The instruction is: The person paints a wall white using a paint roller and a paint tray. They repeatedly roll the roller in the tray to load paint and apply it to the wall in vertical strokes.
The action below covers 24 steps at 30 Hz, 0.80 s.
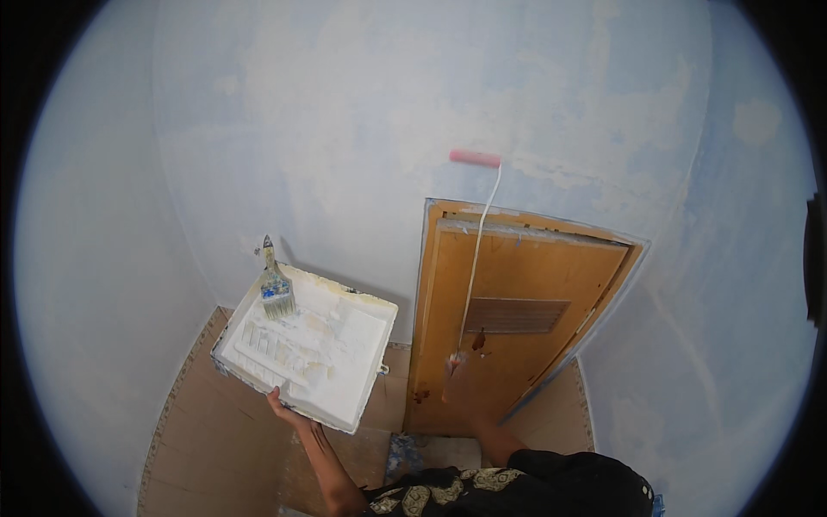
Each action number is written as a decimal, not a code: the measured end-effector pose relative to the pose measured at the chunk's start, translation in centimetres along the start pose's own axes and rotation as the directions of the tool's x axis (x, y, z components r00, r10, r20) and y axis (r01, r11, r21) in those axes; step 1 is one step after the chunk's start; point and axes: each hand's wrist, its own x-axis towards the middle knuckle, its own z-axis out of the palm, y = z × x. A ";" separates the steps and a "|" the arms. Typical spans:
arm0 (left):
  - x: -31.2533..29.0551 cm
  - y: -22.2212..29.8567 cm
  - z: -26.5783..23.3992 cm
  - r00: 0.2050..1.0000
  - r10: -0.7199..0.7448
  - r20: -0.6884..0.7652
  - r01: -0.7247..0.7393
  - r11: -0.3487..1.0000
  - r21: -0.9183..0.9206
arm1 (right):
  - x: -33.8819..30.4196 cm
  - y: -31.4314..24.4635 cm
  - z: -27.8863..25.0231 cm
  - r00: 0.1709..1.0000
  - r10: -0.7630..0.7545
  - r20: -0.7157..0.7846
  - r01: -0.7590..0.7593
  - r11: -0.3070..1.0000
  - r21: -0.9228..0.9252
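Observation:
My left hand supports a white paint tray at its near edge, the thumb showing at the rim and the other fingers mostly hidden beneath. White paint coats the ribbed slope and floor of the tray. Across the tray's far left corner lies a flat paintbrush, its bristles inside and its handle sticking out over the rim. My right hand, somewhat blurred, is closed round the handle of a paint roller. The roller's long thin frame rises to a pink sleeve at the wall, above the door; whether it touches cannot be told.
A brown wooden door with a vent panel stands ahead in its frame. Patchy blue-and-white walls surround me on three sides. Beige tiles cover the lower walls. A paint-stained floor shows below the tray.

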 end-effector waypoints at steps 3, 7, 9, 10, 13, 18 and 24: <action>-0.1 0.0 0.1 1.000 0.028 -0.013 -0.028 1.000 0.010 | -2.3 4.4 4.0 0.960 -0.205 -0.188 0.183 0.975 -0.126; 0.5 -0.7 0.8 0.999 0.035 -0.028 -0.035 0.999 0.022 | -1.3 5.1 4.1 0.898 -0.406 -0.170 0.353 0.896 -0.271; 1.9 -1.0 -0.5 0.999 0.040 -0.007 -0.040 0.998 0.039 | -0.2 1.5 2.8 0.928 -0.329 -0.176 0.293 0.934 -0.203; 2.4 -1.1 -0.9 0.999 0.041 0.003 -0.041 0.998 0.048 | 0.8 -0.9 2.0 0.946 -0.259 -0.194 0.232 0.961 -0.151; 2.8 -1.5 2.1 0.998 0.042 -0.054 -0.043 0.999 -0.012 | 4.1 -1.6 2.8 0.957 -0.195 -0.217 0.185 0.981 -0.062; 3.5 -1.7 1.9 0.998 0.041 -0.043 -0.041 0.999 -0.010 | 1.3 4.9 6.4 0.949 -0.223 -0.224 0.218 0.975 -0.049; 3.5 -1.7 2.2 0.999 0.045 -0.031 -0.044 0.999 0.015 | 0.2 6.3 6.3 0.997 -0.056 -0.054 0.059 0.996 0.062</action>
